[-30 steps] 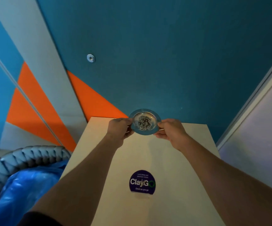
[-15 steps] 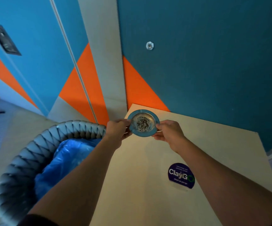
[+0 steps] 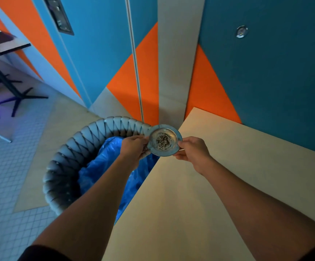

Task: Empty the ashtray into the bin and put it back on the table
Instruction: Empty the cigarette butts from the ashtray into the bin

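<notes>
**Ashtray held at the edge of the bin**

Two hands hold one small round ashtray (image 3: 164, 141) up in the air. The left hand (image 3: 134, 147) pinches the left side of its rim. The right hand (image 3: 192, 151) pinches the right side. Both hands are closed on the rim, with a thumb on top on each side. The fingers under it are hidden.

The ashtray sits level. A little pile of dark ash (image 3: 163, 141) lies in the middle of it. None has spilled that I can see.

The ashtray hangs right over the corner of the pale table (image 3: 228, 166), where the table meets the bin (image 3: 73, 147). The bin stands on the floor just beside the table. It has a thick woven rim and a blue bag (image 3: 104, 162) inside. The left hand is already above the bag. Most of the ashtray is not over the opening yet.

The ashtray looks like thin shiny metal, so I think it is light and hard. It will not bend or break easily. But smooth metal can slip, and the flat rim is thin. The rim is the best place to hold it, one hand on each side, just like now.

The ash is loose and very light. It could puff out or slide off if the ashtray tips too soon. I think it should stay level until it is over the blue bag, then be tipped low and slowly.
</notes>
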A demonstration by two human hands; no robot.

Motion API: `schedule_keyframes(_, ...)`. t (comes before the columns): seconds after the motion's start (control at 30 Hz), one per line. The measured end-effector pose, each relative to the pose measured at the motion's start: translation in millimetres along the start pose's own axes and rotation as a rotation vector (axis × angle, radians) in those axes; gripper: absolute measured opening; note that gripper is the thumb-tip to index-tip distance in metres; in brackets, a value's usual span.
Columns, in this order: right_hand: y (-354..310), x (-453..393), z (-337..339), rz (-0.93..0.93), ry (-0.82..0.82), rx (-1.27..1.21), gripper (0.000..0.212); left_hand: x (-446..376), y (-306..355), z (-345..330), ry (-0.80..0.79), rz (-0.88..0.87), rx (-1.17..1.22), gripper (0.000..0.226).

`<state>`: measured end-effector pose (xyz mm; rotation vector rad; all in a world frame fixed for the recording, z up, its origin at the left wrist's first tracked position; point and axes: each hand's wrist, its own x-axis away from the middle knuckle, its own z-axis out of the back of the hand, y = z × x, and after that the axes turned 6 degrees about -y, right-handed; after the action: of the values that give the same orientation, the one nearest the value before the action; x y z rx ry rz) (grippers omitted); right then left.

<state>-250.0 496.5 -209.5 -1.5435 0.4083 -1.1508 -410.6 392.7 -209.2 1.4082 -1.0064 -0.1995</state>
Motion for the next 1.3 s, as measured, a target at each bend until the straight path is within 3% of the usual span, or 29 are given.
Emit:
schedule_keyframes(0.53,50.0,-54.0,-138.2,-0.111,-0.181,0.096,0.004,-41.4,-38.0,134.4,0.230,0.112,0.062,0.011)
schedule_keyframes(0.93,106.6,-92.3,-185.4,-0.156,-0.230,0.162,0.011,-85.4,-85.3,189.2,0.304,0.205,0.020,0.012)
schedule_keyframes(1.2,148.4,-93.1,-171.5,0.317,-0.295,1.077,0.020,-115.5,-110.3,213.9,0.368,0.238,0.007,0.011)
schedule_keyframes(1.3,158.3,-88.4,-171.1,0.449,-0.286,1.269,0.023,-125.9,-118.7,221.0,0.396,0.245,0.005,0.011)
